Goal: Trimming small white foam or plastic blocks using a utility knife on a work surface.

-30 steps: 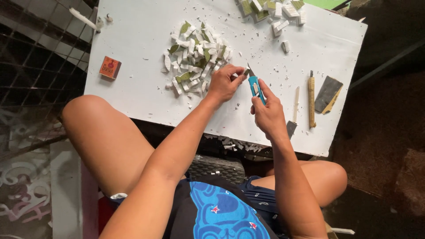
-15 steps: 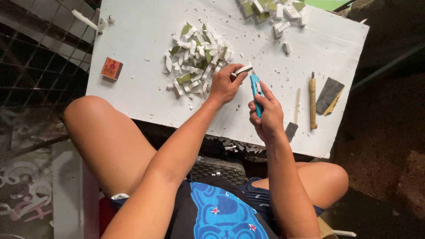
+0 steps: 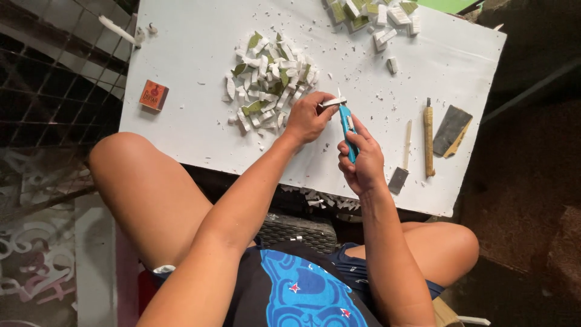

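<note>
Left hand (image 3: 307, 118): grip pinched tight on a small white block (image 3: 332, 102), held between thumb and fingertips just above the bench (image 3: 181, 66). Block sits level, pointing right toward the knife.

Right hand (image 3: 361, 158): grip wrapped around a blue utility knife (image 3: 347, 126), thumb up on the handle. Blade tip meets the right end of the block. Whether it is actually in the material, can't tell.

Both hands close together, near the front middle of the white bench.

Around them:
- Pile of cut pieces (image 3: 269, 75), white with some green faces, just behind and left of the left hand.
- Second pile (image 3: 374, 13) of white and green pieces at the far edge, a few loose ones spilling toward the centre.
- White crumbs scattered over most of the top.
- Small orange box (image 3: 154, 95) on the left side, well apart from the hands.
- Right of the knife hand: thin white stick (image 3: 406, 135), a small flat blade (image 3: 397, 179) near the front edge, a tan-handled tool (image 3: 428, 138), then a dark sheet (image 3: 450, 129) with a tan edge.

Person sits with knees either side of the bench front; wire mesh (image 3: 54, 91) to the left.
</note>
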